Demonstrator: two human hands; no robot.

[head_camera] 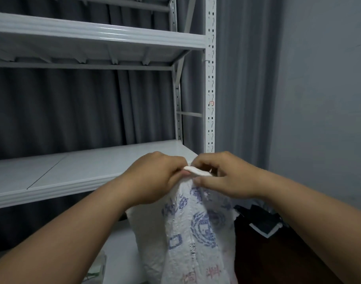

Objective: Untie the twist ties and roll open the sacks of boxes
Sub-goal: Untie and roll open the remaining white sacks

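Observation:
A white woven sack [196,232] with blue and red printing stands upright in front of me, its mouth gathered at the top. My left hand [155,177] and my right hand [222,177] both pinch the gathered top of the sack, where a white strip [198,171] stretches between their fingertips. I cannot tell whether that strip is a tie or the sack's folded edge. The boxes inside the sack are hidden.
A white metal rack stands behind the sack, with a lower shelf [73,171], an upper shelf [93,35] and a perforated upright [210,89]. Grey curtains hang behind. Dark items [261,222] lie on the brown floor at right. Another white bag [97,269] sits at lower left.

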